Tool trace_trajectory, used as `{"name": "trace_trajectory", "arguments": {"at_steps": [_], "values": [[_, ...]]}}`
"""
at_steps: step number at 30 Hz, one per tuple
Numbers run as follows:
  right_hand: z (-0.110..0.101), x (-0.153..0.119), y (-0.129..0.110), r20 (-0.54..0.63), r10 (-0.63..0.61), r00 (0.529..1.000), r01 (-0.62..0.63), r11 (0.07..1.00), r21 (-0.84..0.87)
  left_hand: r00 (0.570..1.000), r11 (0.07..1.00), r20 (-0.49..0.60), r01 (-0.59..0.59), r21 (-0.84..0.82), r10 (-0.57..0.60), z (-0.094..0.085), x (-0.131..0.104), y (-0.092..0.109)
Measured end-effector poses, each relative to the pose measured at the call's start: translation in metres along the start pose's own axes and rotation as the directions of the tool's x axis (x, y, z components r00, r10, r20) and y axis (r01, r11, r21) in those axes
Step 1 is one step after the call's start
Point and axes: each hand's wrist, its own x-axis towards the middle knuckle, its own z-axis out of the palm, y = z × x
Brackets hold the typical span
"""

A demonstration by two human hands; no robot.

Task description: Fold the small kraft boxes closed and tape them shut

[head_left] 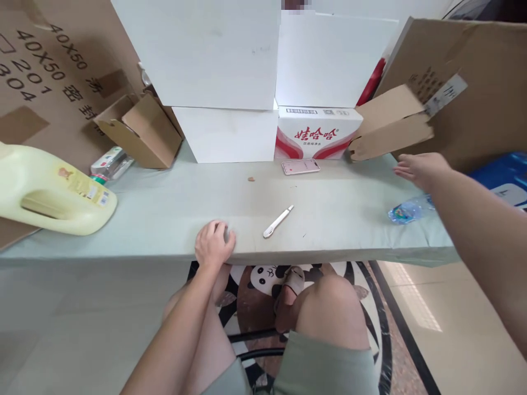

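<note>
My left hand rests at the front edge of the cloth-covered table with its fingers curled. A small grey patch shows between thumb and fingers; what it is I cannot make out. To its right lies a white utility knife, apart from the hand. My right hand reaches out over the table's right side, fingers stretched and nothing seen in them. Just beyond it an open brown cardboard box leans against a larger carton. Below the right hand lies a clear plastic bottle, partly hidden by the forearm.
A phone lies before a red-and-white box. White panels stand along the back. On the left are a yellow jug, a clear bottle, a small cardboard box and a large carton. Something blue stands far right.
</note>
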Motion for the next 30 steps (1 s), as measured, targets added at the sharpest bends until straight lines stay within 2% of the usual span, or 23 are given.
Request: {"name": "trace_trajectory", "arguments": {"at_steps": [3,7,10,13,17,20,22,23,26,28,30], "values": [[0.04,-0.016,0.001,0.025,0.168,0.985,-0.169,0.984,0.046,1.0,1.0,0.008,-0.007,0.026,0.007,0.001,0.0,-0.001],[0.08,-0.06,-0.001,0.138,0.252,0.958,-0.263,0.962,0.071,0.999,0.997,0.049,-0.019,0.071,0.016,-0.002,0.0,0.0],[0.099,-0.086,-0.013,0.213,0.257,0.943,-0.276,0.959,0.063,0.997,0.998,0.073,-0.013,0.061,0.008,-0.006,-0.002,0.001],[0.121,-0.1,-0.034,0.273,0.248,0.93,-0.262,0.965,0.016,0.995,1.0,0.096,-0.014,0.009,0.013,-0.01,-0.006,0.0],[0.172,-0.106,-0.078,0.36,0.187,0.914,-0.163,0.982,-0.094,0.988,0.989,0.154,-0.004,-0.146,0.027,-0.022,-0.006,-0.008],[0.229,-0.107,-0.12,0.445,0.094,0.89,-0.026,0.988,-0.155,0.941,0.917,0.314,0.007,-0.399,0.129,-0.037,0.002,-0.023],[0.274,-0.109,-0.149,0.514,0.004,0.858,0.112,0.975,-0.194,0.9,0.816,0.411,0.129,-0.563,0.142,-0.046,0.009,-0.037],[0.299,-0.11,-0.163,0.549,-0.048,0.834,0.196,0.957,-0.214,0.896,0.772,0.416,0.154,-0.617,0.154,-0.05,0.012,-0.044],[0.375,-0.114,-0.21,0.646,-0.189,0.739,0.434,0.868,-0.243,0.936,0.718,0.337,0.167,-0.676,0.1,-0.055,0.023,-0.065],[0.426,-0.118,-0.245,0.681,-0.257,0.686,0.526,0.822,-0.22,0.949,0.678,0.309,0.182,-0.712,0.069,-0.054,0.029,-0.076],[0.471,-0.121,-0.285,0.698,-0.378,0.609,0.659,0.73,-0.179,0.965,0.634,0.261,0.18,-0.752,0.037,-0.053,0.034,-0.085]]}}
